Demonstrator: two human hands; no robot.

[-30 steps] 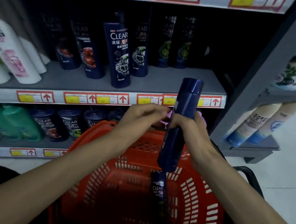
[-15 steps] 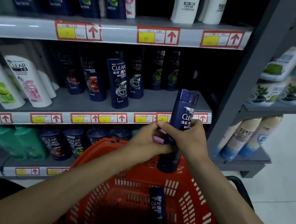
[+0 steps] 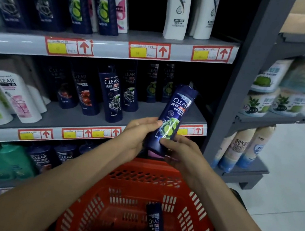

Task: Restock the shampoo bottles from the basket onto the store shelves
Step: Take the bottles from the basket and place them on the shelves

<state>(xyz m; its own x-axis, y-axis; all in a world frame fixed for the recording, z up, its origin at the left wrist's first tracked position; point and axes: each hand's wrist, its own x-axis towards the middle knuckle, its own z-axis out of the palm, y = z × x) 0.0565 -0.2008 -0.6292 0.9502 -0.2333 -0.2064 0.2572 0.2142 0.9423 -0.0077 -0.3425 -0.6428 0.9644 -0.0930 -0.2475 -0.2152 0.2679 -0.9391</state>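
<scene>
A dark blue CLEAR shampoo bottle [image 3: 174,116] with a green lime label is held upright, tilted slightly right, above the red basket [image 3: 197,219]. My left hand [image 3: 137,135] grips its lower left side and my right hand [image 3: 179,153] holds its base from the right. Its cap reaches up in front of the middle shelf [image 3: 64,118]. A second dark blue CLEAR bottle [image 3: 155,224] lies inside the basket.
The middle shelf carries dark CLEAR bottles [image 3: 111,93] and white ones [image 3: 13,98] at left, with bare room at its right end. The upper shelf [image 3: 110,47] holds dark and white bottles. A grey upright post [image 3: 238,88] borders a neighbouring rack of other products.
The bottle has risen and turned so that its lime label faces me. My head has tilted up, which brings the upper shelf into view.
</scene>
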